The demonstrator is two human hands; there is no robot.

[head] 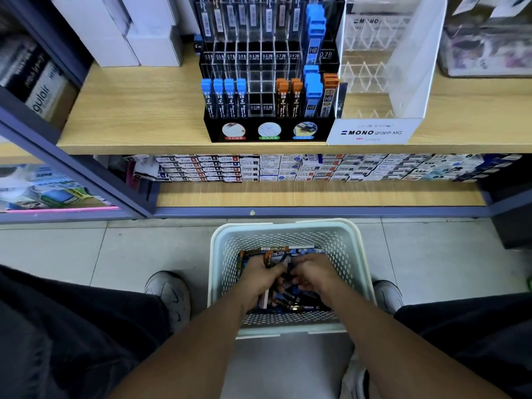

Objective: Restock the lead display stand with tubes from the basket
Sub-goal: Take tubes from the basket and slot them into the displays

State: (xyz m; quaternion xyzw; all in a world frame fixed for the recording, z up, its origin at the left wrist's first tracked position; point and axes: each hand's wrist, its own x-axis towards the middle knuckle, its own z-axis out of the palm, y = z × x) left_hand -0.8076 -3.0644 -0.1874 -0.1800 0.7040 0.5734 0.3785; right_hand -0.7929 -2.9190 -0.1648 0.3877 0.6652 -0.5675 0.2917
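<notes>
A pale perforated basket (221, 254) sits on the floor between my feet, holding several loose lead tubes (290, 298) with orange and blue caps. Both hands are down inside it. My left hand (260, 279) grips an orange-capped tube (268, 258) among the pile. My right hand (315, 273) has its fingers curled down into the tubes; what they hold is hidden. The black lead display stand (270, 131) stands on the wooden shelf above, with blue-capped tubes at front left, orange-capped ones at front right, and some bare slots in the middle.
A clear MONO graph display (374, 132) stands right of the stand. White boxes (129, 33) sit at the shelf's back left. The lower shelf holds rows of small boxes (288, 168). My shoes (169, 295) flank the basket on the tiled floor.
</notes>
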